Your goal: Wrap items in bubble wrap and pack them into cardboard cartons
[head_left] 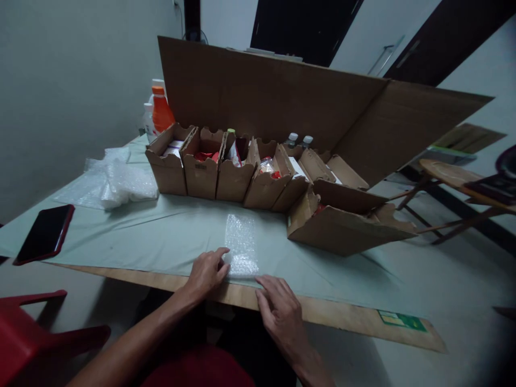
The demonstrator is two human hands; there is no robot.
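A small rectangular piece of bubble wrap (242, 242) lies flat near the front edge of the table. At its lower left side is my left hand (206, 273), thumb and forefinger closed on the wrap's edge. My right hand (280, 309) is at the lower right corner, its fingers bent with the thumb apart from them. The right fingertips touch or nearly touch that corner; nothing shows in the hand.
Several open cardboard boxes (201, 177) holding packets stand in a row behind the wrap, before a tall cardboard panel (258, 91). More bubble wrap (116, 180) and a phone (45, 232) lie left. An orange bottle (161, 110) stands behind; a red chair (28, 338) is lower left.
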